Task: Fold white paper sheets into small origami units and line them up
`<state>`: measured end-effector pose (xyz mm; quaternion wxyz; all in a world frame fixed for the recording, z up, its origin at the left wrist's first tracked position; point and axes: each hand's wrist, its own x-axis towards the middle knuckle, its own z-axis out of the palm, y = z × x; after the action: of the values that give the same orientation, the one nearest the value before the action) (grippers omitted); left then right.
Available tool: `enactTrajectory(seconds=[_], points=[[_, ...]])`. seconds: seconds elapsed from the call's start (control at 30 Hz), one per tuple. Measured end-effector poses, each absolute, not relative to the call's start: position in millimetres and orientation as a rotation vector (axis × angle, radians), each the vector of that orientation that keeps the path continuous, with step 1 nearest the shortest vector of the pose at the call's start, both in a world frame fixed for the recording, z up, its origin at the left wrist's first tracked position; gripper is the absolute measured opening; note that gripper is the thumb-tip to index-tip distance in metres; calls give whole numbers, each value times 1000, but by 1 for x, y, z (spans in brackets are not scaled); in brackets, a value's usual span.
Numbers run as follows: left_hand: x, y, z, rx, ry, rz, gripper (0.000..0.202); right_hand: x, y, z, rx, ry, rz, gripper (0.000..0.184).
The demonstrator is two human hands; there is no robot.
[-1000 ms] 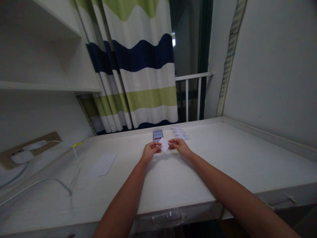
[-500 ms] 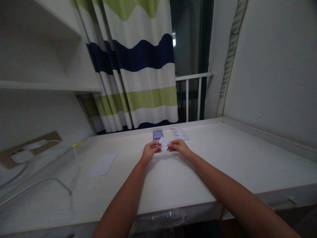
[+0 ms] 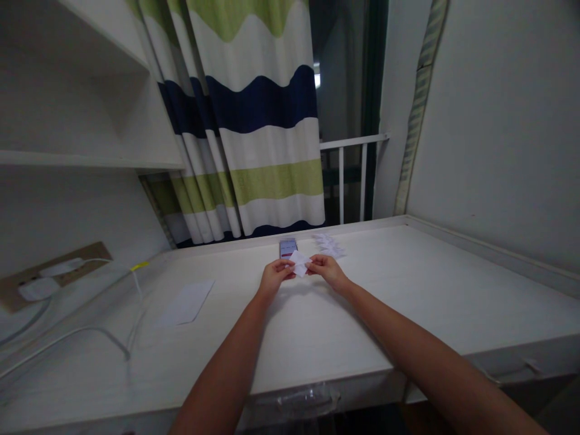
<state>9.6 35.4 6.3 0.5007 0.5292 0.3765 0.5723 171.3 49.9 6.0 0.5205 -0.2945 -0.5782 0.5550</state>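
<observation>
A small folded white paper (image 3: 299, 263), diamond-shaped, is held above the desk between my two hands. My left hand (image 3: 275, 275) pinches its left corner. On the opposite corner, the fingers of my right hand (image 3: 327, 270) are closed. Just behind the paper a phone (image 3: 288, 246) with a lit screen stands or lies near the desk's back edge; its lower part is covered by the paper and my left hand. To the right of the phone, several folded white paper pieces (image 3: 328, 244) lie in a row.
White paper sheets (image 3: 186, 303) lie on the left of the white desk (image 3: 430, 290). White cables (image 3: 97, 329) run from a wall socket (image 3: 54, 275) at the far left. A striped curtain (image 3: 267, 145) hangs behind the desk, and a shelf (image 3: 90, 159) juts out at upper left.
Both hands keep their pinch on the folded paper, almost unmoved. The whole view has shifted very slightly.
</observation>
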Motion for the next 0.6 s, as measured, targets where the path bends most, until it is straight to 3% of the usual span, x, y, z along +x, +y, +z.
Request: enactTrajectory(seconds=[0.6], points=[[18, 35, 3, 1502, 935, 1430, 30, 169, 48, 4, -761, -1535, 1248, 28]])
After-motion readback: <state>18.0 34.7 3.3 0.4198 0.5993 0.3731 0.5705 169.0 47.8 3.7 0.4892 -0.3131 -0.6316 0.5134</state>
